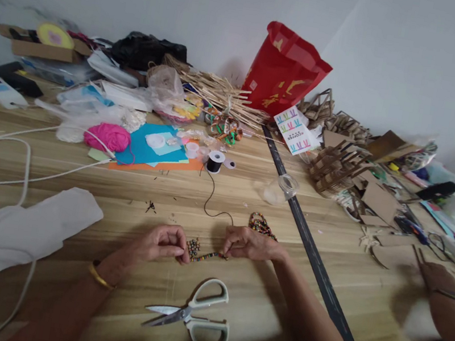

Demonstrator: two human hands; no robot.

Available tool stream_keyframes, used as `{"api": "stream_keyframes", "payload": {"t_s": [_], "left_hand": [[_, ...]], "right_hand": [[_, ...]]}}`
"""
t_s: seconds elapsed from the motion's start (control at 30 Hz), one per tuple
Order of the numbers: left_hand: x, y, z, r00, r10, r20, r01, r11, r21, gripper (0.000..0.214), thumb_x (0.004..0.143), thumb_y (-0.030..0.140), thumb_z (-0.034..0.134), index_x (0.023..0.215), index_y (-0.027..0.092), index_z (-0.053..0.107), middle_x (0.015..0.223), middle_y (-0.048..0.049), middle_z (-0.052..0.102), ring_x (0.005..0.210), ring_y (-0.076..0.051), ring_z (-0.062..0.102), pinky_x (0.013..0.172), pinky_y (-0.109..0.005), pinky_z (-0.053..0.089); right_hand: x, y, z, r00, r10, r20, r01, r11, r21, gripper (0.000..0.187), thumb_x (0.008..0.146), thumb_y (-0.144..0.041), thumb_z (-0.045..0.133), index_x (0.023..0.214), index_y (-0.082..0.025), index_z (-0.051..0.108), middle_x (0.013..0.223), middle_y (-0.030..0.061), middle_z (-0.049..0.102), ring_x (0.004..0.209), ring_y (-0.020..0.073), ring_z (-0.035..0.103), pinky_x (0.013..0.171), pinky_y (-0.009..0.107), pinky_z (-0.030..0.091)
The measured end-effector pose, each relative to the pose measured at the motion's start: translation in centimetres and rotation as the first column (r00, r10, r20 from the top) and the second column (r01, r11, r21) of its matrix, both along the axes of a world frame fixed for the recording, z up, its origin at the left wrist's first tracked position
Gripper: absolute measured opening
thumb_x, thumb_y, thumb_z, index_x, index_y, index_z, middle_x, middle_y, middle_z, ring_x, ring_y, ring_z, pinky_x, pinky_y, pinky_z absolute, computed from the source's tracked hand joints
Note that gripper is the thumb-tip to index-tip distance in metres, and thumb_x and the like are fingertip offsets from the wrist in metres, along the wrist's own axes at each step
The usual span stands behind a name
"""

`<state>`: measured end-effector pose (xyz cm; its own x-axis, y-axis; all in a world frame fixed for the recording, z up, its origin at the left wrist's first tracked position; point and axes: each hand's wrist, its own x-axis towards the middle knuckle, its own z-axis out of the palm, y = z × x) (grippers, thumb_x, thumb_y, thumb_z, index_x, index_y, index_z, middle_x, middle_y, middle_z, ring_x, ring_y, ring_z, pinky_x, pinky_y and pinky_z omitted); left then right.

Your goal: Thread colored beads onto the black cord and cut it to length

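Note:
Between my two hands runs a short string of small multicoloured beads (208, 257), low over the table. My left hand (168, 243) pinches its left end, and my right hand (244, 243) pinches the right end. A little heap of loose round beads (193, 244) lies just beside my left fingertips. Behind my right hand rests a coiled strand of finished-looking beads (260, 224), partly hidden by that hand. Black cord (211, 194) trails from a spool (215, 161) toward my right hand. Scissors (191, 313) with pale handles lie spread apart in front of me.
A clear plastic cup (280, 189) lies near the dark strip (307, 235). Pink yarn (107, 136), blue paper (145, 146) and a red bag (284, 70) stand farther back. White cables (27, 167) cross the left. Another person's hand (441, 279) is at the right.

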<state>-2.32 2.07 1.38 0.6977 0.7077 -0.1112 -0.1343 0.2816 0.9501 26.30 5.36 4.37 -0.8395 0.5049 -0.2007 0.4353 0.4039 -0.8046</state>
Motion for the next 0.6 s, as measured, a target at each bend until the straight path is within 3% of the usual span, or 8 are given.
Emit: {"api": "stream_keyframes", "payload": {"t_s": [0.17, 0.3, 0.4, 0.5, 0.6], "left_hand": [[0.1, -1.4, 2.1, 0.986, -0.159, 0.047, 0.161, 0.986, -0.05, 0.021, 0.078, 0.03, 0.069, 0.075, 0.014, 0.056, 0.07, -0.0061, 0.074, 0.064, -0.015, 0.067, 0.062, -0.024, 0.049], [0.0, -1.7, 1.9, 0.968, -0.248, 0.029, 0.249, 0.965, -0.077, 0.019, 0.078, 0.029, 0.069, 0.078, 0.014, 0.056, 0.07, -0.0071, 0.075, 0.065, -0.016, 0.068, 0.062, -0.024, 0.048], [0.2, -0.9, 0.8, 0.992, -0.124, -0.034, 0.121, 0.99, -0.078, 0.024, 0.076, 0.032, 0.07, 0.077, 0.014, 0.055, 0.068, -0.0056, 0.074, 0.062, -0.015, 0.067, 0.062, -0.025, 0.049], [0.7, -0.1, -0.3, 0.992, 0.095, -0.082, -0.102, 0.991, -0.086, 0.029, 0.073, 0.036, 0.072, 0.077, 0.016, 0.052, 0.067, -0.0035, 0.073, 0.061, -0.014, 0.066, 0.062, -0.026, 0.049], [1.1, 0.2, -1.1, 0.977, 0.176, -0.117, -0.185, 0.98, -0.069, 0.032, 0.07, 0.037, 0.074, 0.076, 0.016, 0.051, 0.068, -0.0039, 0.073, 0.063, -0.016, 0.067, 0.064, -0.028, 0.05]], "right_hand": [[-0.1, 0.3, 0.5, 0.991, 0.11, -0.081, -0.119, 0.986, -0.116, 0.018, 0.085, -0.027, 0.061, 0.084, -0.011, 0.07, 0.078, 0.0041, 0.059, 0.074, 0.0118, 0.056, 0.07, 0.021, 0.043], [-0.3, 0.5, 0.1, 0.986, 0.131, -0.102, -0.144, 0.981, -0.134, 0.021, 0.086, -0.029, 0.06, 0.083, -0.01, 0.069, 0.076, 0.0037, 0.059, 0.073, 0.0116, 0.054, 0.069, 0.021, 0.043], [-0.8, 0.7, -1.0, 0.996, 0.059, -0.068, -0.067, 0.991, -0.12, 0.018, 0.085, -0.026, 0.06, 0.086, -0.01, 0.068, 0.078, 0.0038, 0.061, 0.072, 0.0111, 0.055, 0.066, 0.02, 0.042], [-1.4, 0.6, -2.1, 0.996, -0.057, -0.062, 0.054, 0.998, -0.039, 0.015, 0.085, -0.022, 0.059, 0.086, -0.011, 0.068, 0.078, 0.0034, 0.063, 0.07, 0.011, 0.056, 0.066, 0.019, 0.042], [-1.9, 0.4, -2.7, 0.994, -0.088, -0.058, 0.091, 0.994, 0.055, 0.013, 0.085, -0.019, 0.058, 0.086, -0.012, 0.068, 0.08, 0.0033, 0.065, 0.071, 0.0112, 0.057, 0.067, 0.019, 0.043]]}}
